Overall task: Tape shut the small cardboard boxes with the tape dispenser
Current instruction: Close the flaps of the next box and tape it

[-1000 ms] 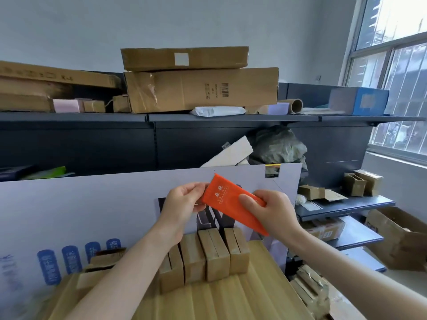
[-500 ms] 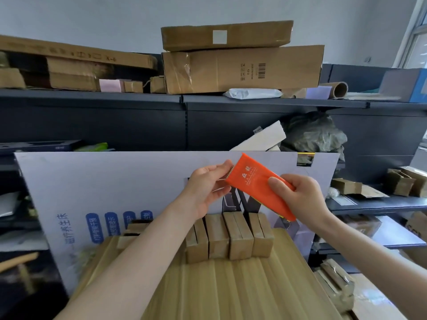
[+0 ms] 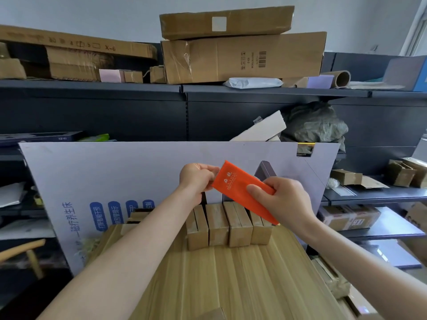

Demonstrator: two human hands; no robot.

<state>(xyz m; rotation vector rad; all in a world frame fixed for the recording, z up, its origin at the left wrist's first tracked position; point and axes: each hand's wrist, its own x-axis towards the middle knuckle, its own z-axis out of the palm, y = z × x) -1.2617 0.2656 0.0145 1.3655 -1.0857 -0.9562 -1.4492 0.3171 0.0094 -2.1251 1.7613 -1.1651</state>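
Head view: right hand (image 3: 286, 199) grips the dispenser (image 3: 238, 188), left hand (image 3: 196, 179) pinches its ten-o'clock end; a slipped pinch could drop it onto boxes (image 3: 217, 225) at six o'clock.

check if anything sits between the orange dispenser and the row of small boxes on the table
Nothing visible does. The orange dispenser, gripped by the right hand and pinched at its top end by the left hand, is in open air above the row of small boxes on the wooden table.
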